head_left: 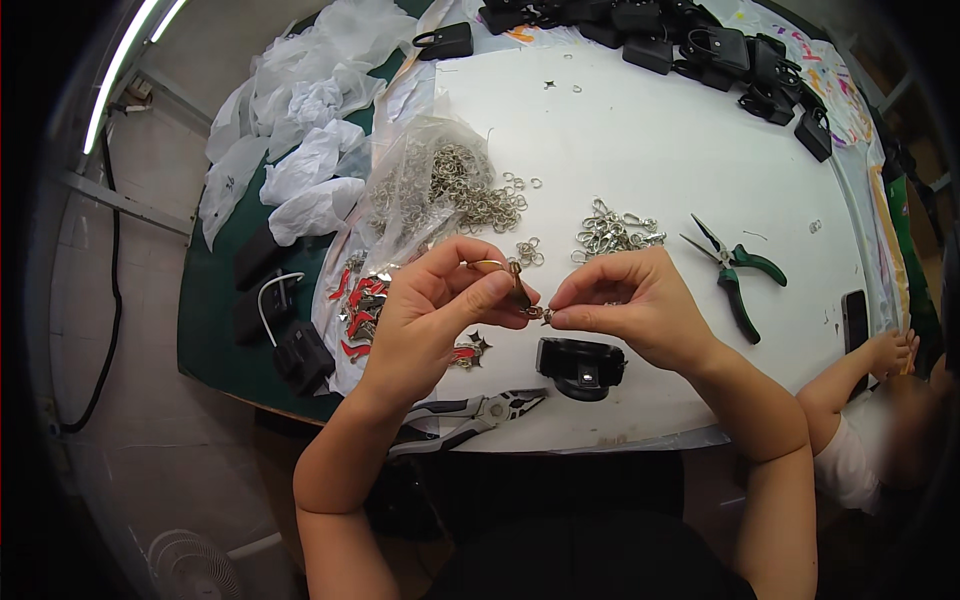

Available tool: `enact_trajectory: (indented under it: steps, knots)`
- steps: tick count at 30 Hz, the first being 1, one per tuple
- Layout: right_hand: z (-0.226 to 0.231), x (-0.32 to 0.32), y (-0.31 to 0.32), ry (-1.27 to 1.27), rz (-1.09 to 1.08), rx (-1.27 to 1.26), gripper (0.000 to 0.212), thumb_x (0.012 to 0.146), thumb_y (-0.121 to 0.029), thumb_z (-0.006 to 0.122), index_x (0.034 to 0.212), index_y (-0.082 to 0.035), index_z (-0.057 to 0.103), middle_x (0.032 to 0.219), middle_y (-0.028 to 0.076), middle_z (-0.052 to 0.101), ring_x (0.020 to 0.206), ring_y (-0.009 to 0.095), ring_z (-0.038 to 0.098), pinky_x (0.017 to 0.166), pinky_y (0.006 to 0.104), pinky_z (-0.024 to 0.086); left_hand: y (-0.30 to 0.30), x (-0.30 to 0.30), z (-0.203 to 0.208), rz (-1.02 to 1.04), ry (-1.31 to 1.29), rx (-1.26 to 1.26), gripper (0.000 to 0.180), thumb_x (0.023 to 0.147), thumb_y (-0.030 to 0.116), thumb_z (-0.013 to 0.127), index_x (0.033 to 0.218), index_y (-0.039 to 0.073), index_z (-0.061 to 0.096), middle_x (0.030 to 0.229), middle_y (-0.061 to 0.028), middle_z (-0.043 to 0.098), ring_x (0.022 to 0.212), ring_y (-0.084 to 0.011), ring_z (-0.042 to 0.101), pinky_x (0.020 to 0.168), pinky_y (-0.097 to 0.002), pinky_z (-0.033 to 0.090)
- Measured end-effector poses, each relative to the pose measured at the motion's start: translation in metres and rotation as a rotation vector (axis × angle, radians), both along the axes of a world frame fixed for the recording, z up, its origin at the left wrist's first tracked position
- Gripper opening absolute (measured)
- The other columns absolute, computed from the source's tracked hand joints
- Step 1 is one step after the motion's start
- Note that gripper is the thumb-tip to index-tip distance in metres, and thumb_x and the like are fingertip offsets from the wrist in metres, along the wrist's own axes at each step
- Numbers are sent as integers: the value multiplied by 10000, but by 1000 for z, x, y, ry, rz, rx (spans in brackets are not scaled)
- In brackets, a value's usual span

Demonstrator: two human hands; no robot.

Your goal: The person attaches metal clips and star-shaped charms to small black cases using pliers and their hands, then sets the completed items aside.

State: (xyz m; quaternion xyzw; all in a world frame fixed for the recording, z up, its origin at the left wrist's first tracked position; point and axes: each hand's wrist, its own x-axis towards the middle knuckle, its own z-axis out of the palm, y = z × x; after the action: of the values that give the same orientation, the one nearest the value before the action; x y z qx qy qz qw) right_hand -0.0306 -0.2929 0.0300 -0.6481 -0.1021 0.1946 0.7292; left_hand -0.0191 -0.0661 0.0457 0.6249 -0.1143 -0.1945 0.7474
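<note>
Over the near middle of the table, my left hand pinches a dark bronze-coloured metal charm between thumb and fingers. A thin ring shows at its upper end. Close beside it, my right hand has thumb and forefinger closed on a small silvery metal link, which meets the charm's lower end. Exactly how the two join is too small to tell. Just below the hands lies a small black case. Red and silver charms are heaped beside my left hand, partly hidden by it.
Split rings spill from a clear bag; silvery clasps lie nearby. Green-handled long-nose pliers rest at right, grey pliers by the near edge. Black mini bags crowd the far side. Another person sits at the right edge.
</note>
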Motion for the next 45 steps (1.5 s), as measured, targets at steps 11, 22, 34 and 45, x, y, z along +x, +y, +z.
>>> enact_trajectory:
  steps: [11,22,34,45]
  knots:
    - [0,-2,-1,59,27,27,103,825,-52,758,903,8,726,836,59,717,782,88,670,748,234,546,-2,-3,3,-50,-36,35,122,984,94,561,1060,0,541,946,-198,698,868,-241,711,778,-351,601]
    - [0,4,-8,179,130,105,133,815,-63,774,910,9,715,857,64,717,806,96,664,780,233,529,-1,0,3,0,-107,56,143,955,88,629,1062,-2,597,897,-98,716,842,-128,681,739,-259,526]
    - [-4,0,-2,109,60,133,106,822,-52,766,903,-4,716,883,51,713,827,94,665,797,239,534,-6,-2,8,83,-126,76,142,959,89,614,1057,-13,598,906,-148,717,836,-187,704,717,-296,563]
    - [-6,-3,1,99,45,162,99,827,-42,763,904,-6,711,884,60,719,825,91,672,779,235,548,-11,-3,10,115,2,22,153,957,79,614,1069,-23,599,890,-139,711,780,-209,721,696,-321,606]
